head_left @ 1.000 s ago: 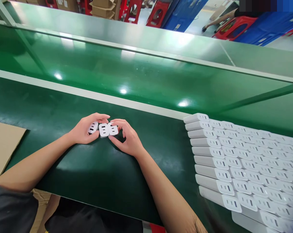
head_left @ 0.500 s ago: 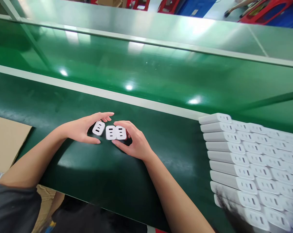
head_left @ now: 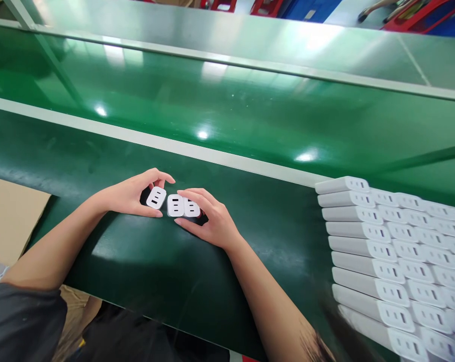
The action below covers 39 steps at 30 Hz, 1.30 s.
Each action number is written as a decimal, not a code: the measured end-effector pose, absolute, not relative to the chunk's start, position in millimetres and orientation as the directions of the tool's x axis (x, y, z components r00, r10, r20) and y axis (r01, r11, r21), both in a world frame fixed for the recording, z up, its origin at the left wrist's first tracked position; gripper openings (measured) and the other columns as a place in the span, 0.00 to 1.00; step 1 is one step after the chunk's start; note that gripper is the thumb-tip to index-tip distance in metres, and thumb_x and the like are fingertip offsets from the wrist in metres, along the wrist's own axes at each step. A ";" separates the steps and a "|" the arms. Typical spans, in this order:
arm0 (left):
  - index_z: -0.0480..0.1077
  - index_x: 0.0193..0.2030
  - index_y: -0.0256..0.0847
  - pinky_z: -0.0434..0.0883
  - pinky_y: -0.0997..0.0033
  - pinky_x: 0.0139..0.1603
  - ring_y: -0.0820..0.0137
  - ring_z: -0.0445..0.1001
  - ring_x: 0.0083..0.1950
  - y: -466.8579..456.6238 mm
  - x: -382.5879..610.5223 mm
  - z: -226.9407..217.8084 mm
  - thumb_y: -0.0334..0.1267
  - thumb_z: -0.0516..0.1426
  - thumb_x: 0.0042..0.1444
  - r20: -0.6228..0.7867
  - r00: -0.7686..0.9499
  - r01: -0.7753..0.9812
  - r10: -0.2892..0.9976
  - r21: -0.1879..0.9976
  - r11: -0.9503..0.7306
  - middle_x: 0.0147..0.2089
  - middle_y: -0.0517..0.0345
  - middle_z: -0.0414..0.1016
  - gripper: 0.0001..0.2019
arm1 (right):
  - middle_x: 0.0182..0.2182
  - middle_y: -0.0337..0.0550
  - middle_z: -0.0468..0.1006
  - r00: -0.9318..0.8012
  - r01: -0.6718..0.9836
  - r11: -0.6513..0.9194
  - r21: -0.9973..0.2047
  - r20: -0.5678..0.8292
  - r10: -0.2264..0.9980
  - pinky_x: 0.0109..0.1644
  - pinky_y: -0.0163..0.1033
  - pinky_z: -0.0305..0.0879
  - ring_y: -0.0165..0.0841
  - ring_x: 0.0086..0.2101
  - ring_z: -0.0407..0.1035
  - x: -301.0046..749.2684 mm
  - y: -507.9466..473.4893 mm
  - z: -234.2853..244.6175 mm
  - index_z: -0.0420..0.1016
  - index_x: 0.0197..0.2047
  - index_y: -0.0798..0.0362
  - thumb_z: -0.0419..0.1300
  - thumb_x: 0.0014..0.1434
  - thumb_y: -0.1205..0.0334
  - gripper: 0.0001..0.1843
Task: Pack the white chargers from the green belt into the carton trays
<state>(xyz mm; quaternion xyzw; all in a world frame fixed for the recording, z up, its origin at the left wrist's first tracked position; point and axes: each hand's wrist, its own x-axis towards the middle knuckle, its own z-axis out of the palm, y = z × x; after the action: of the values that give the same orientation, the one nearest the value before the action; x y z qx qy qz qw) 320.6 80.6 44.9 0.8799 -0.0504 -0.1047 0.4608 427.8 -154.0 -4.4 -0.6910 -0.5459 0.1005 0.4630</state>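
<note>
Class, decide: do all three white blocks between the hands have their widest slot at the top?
No, the left block has its widest slot at the bottom.

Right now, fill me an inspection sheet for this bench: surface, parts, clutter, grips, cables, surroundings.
Surface: green table, glossy, with light reflections beyond the hands.
Parts: one slotted white block, turned askew; block pair side by side; block rows on the right.
Clutter: cardboard sheet at the left edge.
Left grip: curved around the single block; contact unclear.
Right grip: around the pair, fingers partly hiding its right block; firmness unclear.
Cables: nothing seen.
Surroundings: red stool, blue bin, someone's foot beyond.
</note>
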 end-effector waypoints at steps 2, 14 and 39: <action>0.56 0.64 0.47 0.70 0.66 0.47 0.68 0.69 0.46 81.8 320.3 48.0 0.40 0.63 0.52 -0.160 0.962 0.030 -0.221 0.868 -0.496 0.49 0.55 0.66 0.33 | 0.50 0.44 0.73 0.387 0.659 0.025 -0.752 0.367 0.846 0.29 0.34 0.66 0.30 0.34 0.70 427.6 -153.7 -4.0 0.67 0.59 0.45 0.65 0.60 0.58 0.24; 0.58 0.64 0.46 0.72 0.68 0.50 0.68 0.74 0.47 99.1 322.6 41.1 0.27 0.57 0.54 -0.121 0.957 0.066 -0.265 0.976 -0.208 0.46 0.54 0.72 0.30 | 0.49 0.44 0.75 0.401 0.645 0.018 -0.764 0.358 0.844 0.30 0.35 0.68 0.33 0.38 0.72 426.8 -152.3 -2.9 0.68 0.57 0.45 0.64 0.61 0.57 0.21; 0.52 0.70 0.48 0.68 0.59 0.60 0.60 0.66 0.63 84.7 323.7 44.2 0.39 0.63 0.52 -0.196 0.870 0.069 -0.453 0.957 -0.281 0.66 0.48 0.62 0.40 | 0.51 0.45 0.74 0.372 0.650 0.085 -0.755 0.414 0.831 0.32 0.37 0.70 0.38 0.44 0.72 427.5 -154.3 -0.8 0.65 0.59 0.44 0.64 0.61 0.57 0.25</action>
<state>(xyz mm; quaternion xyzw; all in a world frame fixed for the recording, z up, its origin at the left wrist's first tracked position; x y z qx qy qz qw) 323.7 84.7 44.2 0.7688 -0.1248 -0.2227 0.5863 427.5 -154.3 -0.8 -0.6700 -0.5525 0.0930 0.4871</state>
